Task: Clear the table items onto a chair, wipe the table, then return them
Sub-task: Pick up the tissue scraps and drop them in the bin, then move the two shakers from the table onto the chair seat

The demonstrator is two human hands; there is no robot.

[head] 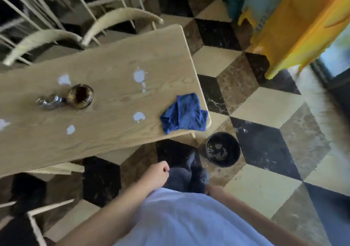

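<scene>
A light wooden table [106, 136] fills the left middle of the view, with several pale spill spots on it. A crumpled blue cloth [184, 113] lies at the table's right end, near the edge. A dark amber glass vase [81, 96] stands on the left part, with a crumpled silvery object [49, 101] touching its left side. My left hand [158, 172] hangs below the table's near edge, fingers curled, holding nothing. My right hand [208, 189] is mostly hidden behind my white shirt and dark trousers.
A black bucket [223, 149] stands on the chequered floor by the table's right corner. Cream chairs [121, 16] stand behind the table, and part of another chair [36, 225] shows at bottom left. Orange and blue fabric [295, 24] hangs at top right.
</scene>
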